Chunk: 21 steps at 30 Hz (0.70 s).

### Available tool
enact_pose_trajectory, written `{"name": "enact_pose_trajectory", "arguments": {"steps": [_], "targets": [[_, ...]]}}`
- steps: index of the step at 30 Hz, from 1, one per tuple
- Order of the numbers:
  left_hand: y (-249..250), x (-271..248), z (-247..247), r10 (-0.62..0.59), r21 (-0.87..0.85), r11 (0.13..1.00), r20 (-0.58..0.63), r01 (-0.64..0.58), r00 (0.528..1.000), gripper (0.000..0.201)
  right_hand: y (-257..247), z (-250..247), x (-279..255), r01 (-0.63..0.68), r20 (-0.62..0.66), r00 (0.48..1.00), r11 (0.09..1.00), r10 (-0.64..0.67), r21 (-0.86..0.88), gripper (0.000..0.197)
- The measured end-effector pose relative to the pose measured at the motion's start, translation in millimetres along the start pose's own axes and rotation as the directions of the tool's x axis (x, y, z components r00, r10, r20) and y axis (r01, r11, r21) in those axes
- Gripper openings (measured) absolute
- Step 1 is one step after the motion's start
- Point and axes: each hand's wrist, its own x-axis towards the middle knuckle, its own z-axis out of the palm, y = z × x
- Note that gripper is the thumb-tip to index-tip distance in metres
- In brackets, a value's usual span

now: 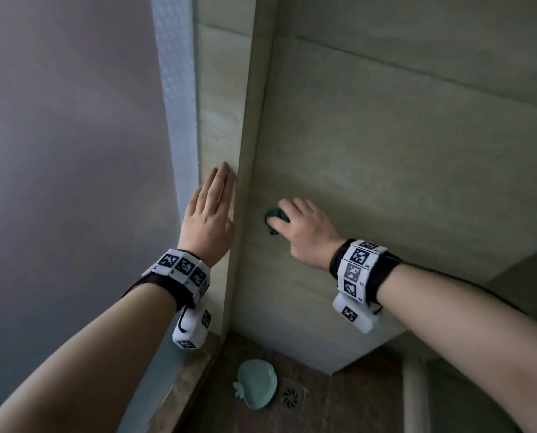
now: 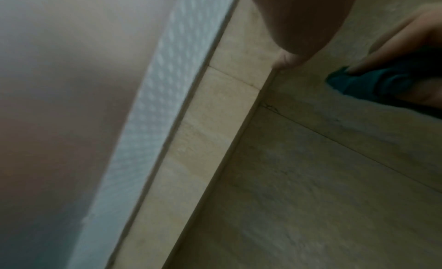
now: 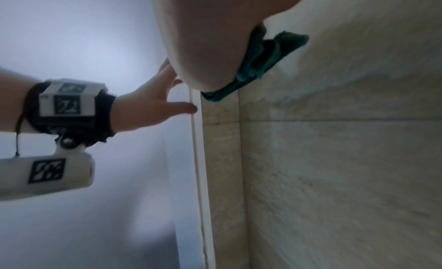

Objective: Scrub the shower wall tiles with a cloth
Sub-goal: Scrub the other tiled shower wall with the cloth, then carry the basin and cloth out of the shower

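Right hand [image 1: 304,229] presses crumpled teal cloth [image 1: 273,220] on beige tiles [image 1: 386,151] (left hand [image 1: 209,220] flat, grip released)

The cloth [image 1: 275,220] under the right hand [image 1: 304,234] is dark teal. The tiles [image 1: 401,145] around both hands are beige with faint streaky veining and thin dark grout lines. Beside the left hand [image 1: 209,220], a pale strip [image 1: 175,89] carries a white dotted pattern, and the pane [image 1: 67,135] beyond it is plain frosted grey. The wristbands [image 1: 359,270] are black with white blocks printed in black-and-white square codes. Below the hands, the dish [image 1: 256,384] is mint green and the floor [image 1: 317,401] is mottled brown.
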Motion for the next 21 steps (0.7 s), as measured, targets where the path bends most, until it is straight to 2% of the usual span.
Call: {"name": "enact_pose_trajectory", "arguments": {"steps": [3, 5, 7, 11, 14, 18, 21], "targets": [[21, 0, -29, -0.068, 0.010, 0.998, 0.189, 0.068, 0.980, 0.091, 4, -38, -12, -0.172, 0.092, 0.983, 0.970, 0.158, 0.169, 0.050], [37, 1, -41, -0.021, 0.004, 1.000, 0.281, 0.021, 0.960, 0.082, 4, -59, -23, -0.316, 0.198, 0.943, 0.904, 0.266, 0.289, 0.045], [55, 2, -45, -0.004, -0.031, 0.999, 0.372, 0.017, 0.928, 0.076, 5, -71, -38, -0.462, 0.330, 0.873, 0.822, 0.358, 0.331, 0.042], [84, -10, -32, -0.069, -0.090, 0.986, 0.553, 0.141, 0.830, 0.060, 4, -59, -79, -0.680, 0.581, 0.703, 0.625, 0.410, 0.383, 0.041], [88, -29, 0, -0.176, -0.029, 0.961, 0.707, 0.276, 0.685, 0.051, -2, -28, -115, -0.832, 0.773, 0.515, 0.434, 0.370, 0.347, 0.036], [80, -72, 64, -0.316, 0.148, 0.903, 0.865, 0.403, 0.390, 0.044, -21, 32, -169, -0.930, 0.914, 0.314, 0.279, 0.256, 0.241, 0.028], [71, -117, 120, -0.386, 0.253, 0.843, 0.899, 0.474, 0.207, 0.036, -42, 90, -213, -0.985, 0.959, 0.153, 0.117, 0.240, 0.128, 0.029]]}}
